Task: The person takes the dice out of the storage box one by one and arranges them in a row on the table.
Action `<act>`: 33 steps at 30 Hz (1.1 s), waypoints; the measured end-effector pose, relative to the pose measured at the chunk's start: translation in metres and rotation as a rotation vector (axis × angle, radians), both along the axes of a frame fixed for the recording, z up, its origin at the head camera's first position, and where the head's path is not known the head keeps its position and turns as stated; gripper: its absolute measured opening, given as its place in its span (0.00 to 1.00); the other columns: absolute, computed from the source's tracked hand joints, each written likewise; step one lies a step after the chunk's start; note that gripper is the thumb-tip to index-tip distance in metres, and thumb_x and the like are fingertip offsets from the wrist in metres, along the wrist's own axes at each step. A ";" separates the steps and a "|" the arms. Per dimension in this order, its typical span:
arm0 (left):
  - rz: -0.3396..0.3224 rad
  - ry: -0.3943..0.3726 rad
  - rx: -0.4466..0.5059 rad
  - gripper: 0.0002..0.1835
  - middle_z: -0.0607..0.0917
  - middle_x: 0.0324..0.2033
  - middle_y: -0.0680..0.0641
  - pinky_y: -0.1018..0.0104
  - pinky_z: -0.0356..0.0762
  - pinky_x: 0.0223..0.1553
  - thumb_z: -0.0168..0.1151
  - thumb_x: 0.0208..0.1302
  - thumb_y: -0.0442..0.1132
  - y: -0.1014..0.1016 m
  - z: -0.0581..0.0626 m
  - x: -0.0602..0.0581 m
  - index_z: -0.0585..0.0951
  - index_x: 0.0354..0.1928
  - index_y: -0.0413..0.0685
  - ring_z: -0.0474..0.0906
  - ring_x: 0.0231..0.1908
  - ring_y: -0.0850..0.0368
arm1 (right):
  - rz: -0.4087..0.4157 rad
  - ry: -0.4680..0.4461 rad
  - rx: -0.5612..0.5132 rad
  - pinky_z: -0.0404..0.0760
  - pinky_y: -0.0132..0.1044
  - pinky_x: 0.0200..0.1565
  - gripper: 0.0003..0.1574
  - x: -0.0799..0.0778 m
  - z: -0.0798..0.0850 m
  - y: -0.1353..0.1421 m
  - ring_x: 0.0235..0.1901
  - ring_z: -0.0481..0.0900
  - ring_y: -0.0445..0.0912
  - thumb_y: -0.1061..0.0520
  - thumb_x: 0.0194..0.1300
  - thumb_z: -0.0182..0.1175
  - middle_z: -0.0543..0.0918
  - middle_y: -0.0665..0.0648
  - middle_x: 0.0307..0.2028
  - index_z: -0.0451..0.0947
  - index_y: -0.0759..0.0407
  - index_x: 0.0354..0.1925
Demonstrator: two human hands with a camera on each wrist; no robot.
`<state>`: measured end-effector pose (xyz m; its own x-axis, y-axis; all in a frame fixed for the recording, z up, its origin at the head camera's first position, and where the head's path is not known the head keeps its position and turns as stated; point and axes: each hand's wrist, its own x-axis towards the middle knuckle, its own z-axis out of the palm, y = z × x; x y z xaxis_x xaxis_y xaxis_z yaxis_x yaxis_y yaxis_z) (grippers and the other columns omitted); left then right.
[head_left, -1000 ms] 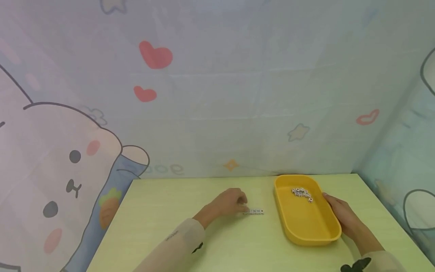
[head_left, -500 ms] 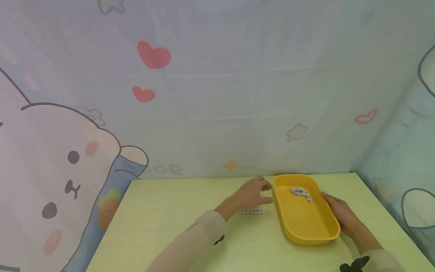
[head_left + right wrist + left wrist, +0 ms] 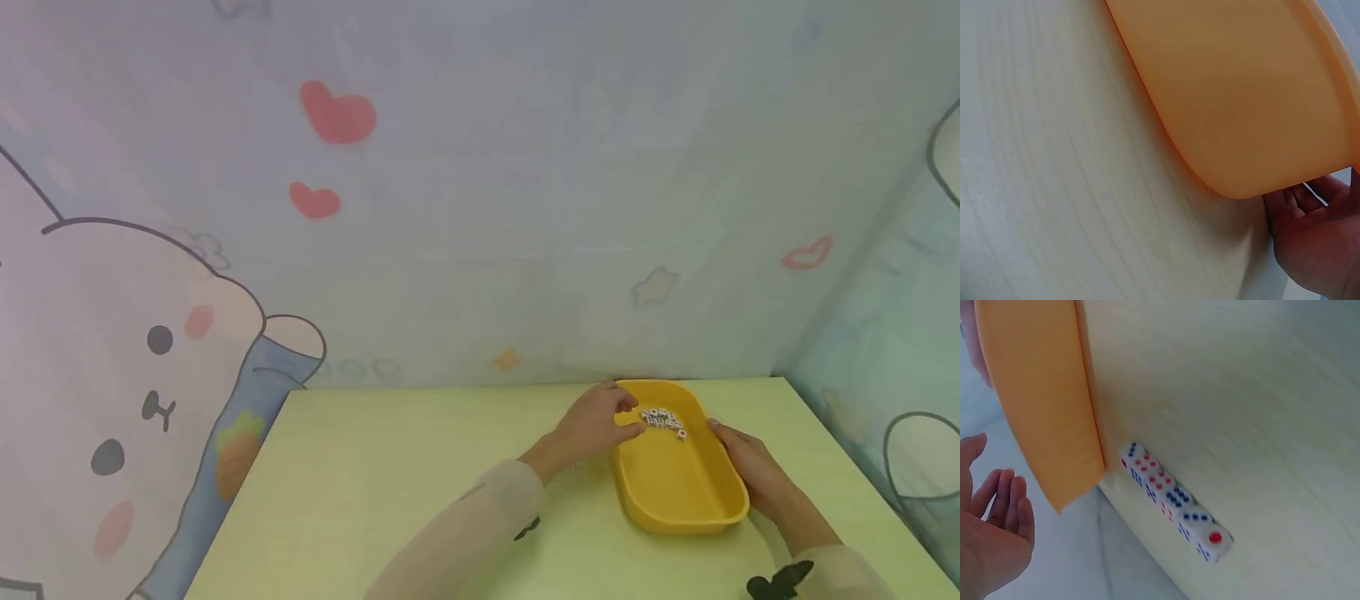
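Note:
My left hand hovers over the left rim of a yellow tray, thumb and fingers apart, beside a small pile of white dice inside it. Nothing shows between those fingers in the left wrist view. My right hand grips the tray's right side, its thumb at the rim; in the right wrist view its fingers lie against the outer wall. A straight row of several dice with red and blue pips stands on the table left of the tray. In the head view, the left wrist mostly hides this row.
The light wood-patterned table ends at a cloth backdrop printed with hearts and a cartoon animal. Another cloth wall rises along the right side.
My left hand has moved right, from the row of dice to above the tray's left rim. My right hand and the tray have stayed in place.

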<state>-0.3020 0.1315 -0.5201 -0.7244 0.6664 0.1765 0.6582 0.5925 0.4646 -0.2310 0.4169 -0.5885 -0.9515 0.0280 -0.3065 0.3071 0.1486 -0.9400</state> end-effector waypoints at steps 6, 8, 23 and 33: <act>0.020 0.007 -0.016 0.21 0.82 0.50 0.58 0.84 0.72 0.49 0.69 0.73 0.54 0.028 -0.007 -0.003 0.85 0.60 0.51 0.78 0.48 0.69 | 0.004 -0.010 0.012 0.88 0.43 0.49 0.59 -0.002 0.000 0.002 0.46 0.85 0.43 0.26 0.81 0.42 0.83 0.52 0.54 0.48 0.72 0.82; 0.012 -0.016 -0.002 0.21 0.83 0.50 0.58 0.84 0.72 0.48 0.69 0.73 0.53 0.036 -0.007 -0.004 0.85 0.60 0.51 0.79 0.48 0.69 | 0.002 -0.004 0.012 0.88 0.43 0.49 0.60 -0.003 0.000 0.003 0.46 0.85 0.43 0.26 0.80 0.43 0.83 0.52 0.54 0.48 0.73 0.81; 0.175 -0.148 0.036 0.23 0.78 0.50 0.60 0.80 0.76 0.46 0.74 0.68 0.52 0.097 -0.032 0.015 0.84 0.61 0.56 0.76 0.42 0.72 | -0.007 -0.027 0.017 0.86 0.41 0.50 0.58 -0.001 -0.002 0.003 0.49 0.83 0.42 0.27 0.81 0.42 0.81 0.51 0.57 0.49 0.72 0.81; 0.291 -0.189 0.042 0.19 0.80 0.42 0.61 0.67 0.66 0.72 0.75 0.66 0.44 0.107 -0.038 0.021 0.86 0.58 0.54 0.76 0.41 0.70 | -0.011 -0.010 0.060 0.86 0.40 0.51 0.58 -0.003 0.002 -0.003 0.49 0.83 0.40 0.27 0.82 0.42 0.79 0.59 0.63 0.50 0.74 0.81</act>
